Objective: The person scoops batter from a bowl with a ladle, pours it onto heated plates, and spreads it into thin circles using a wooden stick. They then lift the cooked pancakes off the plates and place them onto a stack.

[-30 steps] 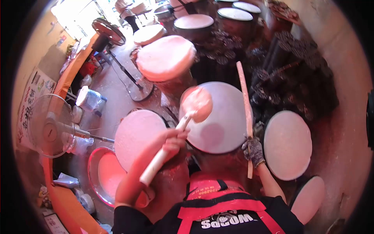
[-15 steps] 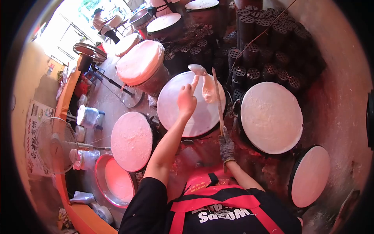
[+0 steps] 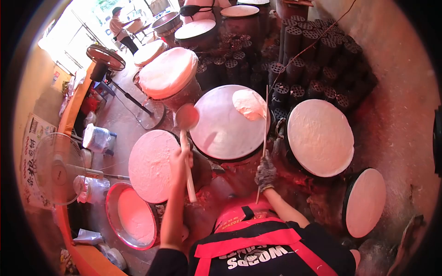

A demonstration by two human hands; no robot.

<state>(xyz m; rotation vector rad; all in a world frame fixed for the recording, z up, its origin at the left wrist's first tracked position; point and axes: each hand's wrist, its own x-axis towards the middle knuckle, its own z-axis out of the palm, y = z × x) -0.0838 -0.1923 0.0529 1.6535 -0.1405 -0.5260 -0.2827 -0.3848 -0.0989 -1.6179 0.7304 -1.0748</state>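
My left hand (image 3: 178, 163), bare, is closed around the handle of a ladle (image 3: 187, 117). The ladle's bowl is raised over the gap between the middle griddle and the lower-left one. On the middle round griddle (image 3: 216, 131) lies a puddle of pale batter (image 3: 250, 105), near its upper right edge. In a grey knitted glove, my right hand (image 3: 265, 172) grips a long thin wooden scraper (image 3: 266, 124), held upright along that griddle's right edge. Left of my left hand, a griddle (image 3: 153, 165) bears a sheet of pale batter; another covered griddle (image 3: 320, 138) stands at right.
A red-rimmed basin of batter (image 3: 109, 216) stands at lower left. Behind is a tall stack of crepes (image 3: 168, 71). Coal briquettes (image 3: 292, 43) are piled at the back right. Fans (image 3: 106, 57) stand at left, and a person (image 3: 120, 30) works in the far background.
My left hand has drawn the ladle back and left, away from the middle griddle. The batter that was pouring from it now lies in a puddle. The scraper has become more upright.
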